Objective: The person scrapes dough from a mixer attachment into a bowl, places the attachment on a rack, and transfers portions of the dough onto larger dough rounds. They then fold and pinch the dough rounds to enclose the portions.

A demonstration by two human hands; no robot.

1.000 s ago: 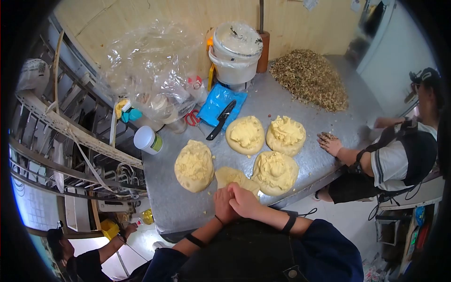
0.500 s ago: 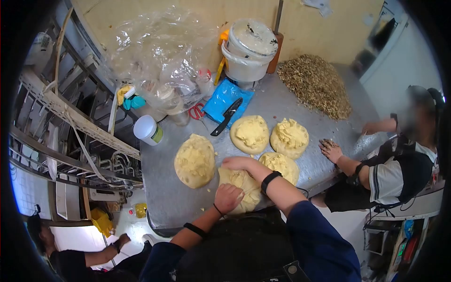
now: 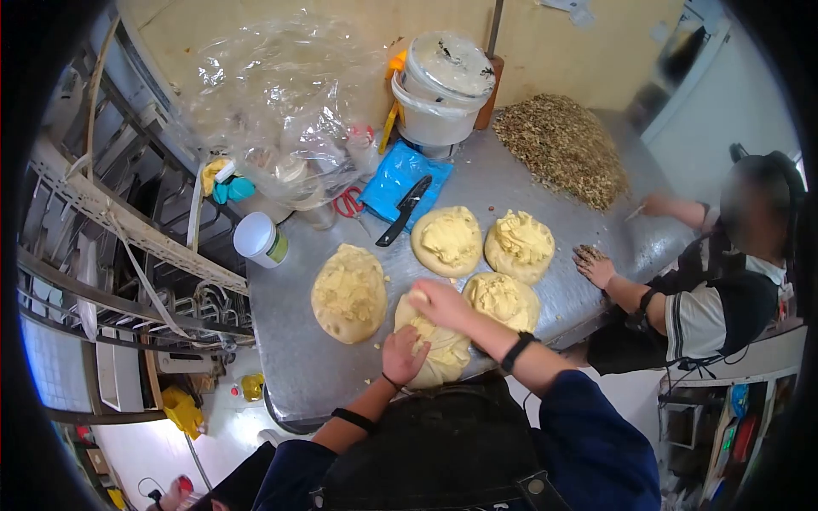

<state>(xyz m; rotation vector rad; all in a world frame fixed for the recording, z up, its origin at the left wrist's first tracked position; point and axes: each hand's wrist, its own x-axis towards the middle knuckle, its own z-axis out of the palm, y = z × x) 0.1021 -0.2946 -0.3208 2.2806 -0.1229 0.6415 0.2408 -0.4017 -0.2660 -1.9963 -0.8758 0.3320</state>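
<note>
A pale dough piece lies near the table's front edge, its surface folded. At its left side rests my left hand, the fingers spread on the dough. My right hand is closed over the dough's upper part, with a bit of dough at its fingers. To the left sits a flat dough round topped with yellow paste. Three more rounds with paste stand to the right: one at the upper middle, one further right and one beside my right forearm.
A black knife lies on a blue bag. Behind are red scissors, a white bucket, plastic sheeting and a chopped nut heap. A white tub stands left. A co-worker is at the right.
My right hand has lifted slightly and closed on dough; my left hand has shifted left and opened its fingers. The co-worker's far hand moved left. The person at lower left has mostly left view.
</note>
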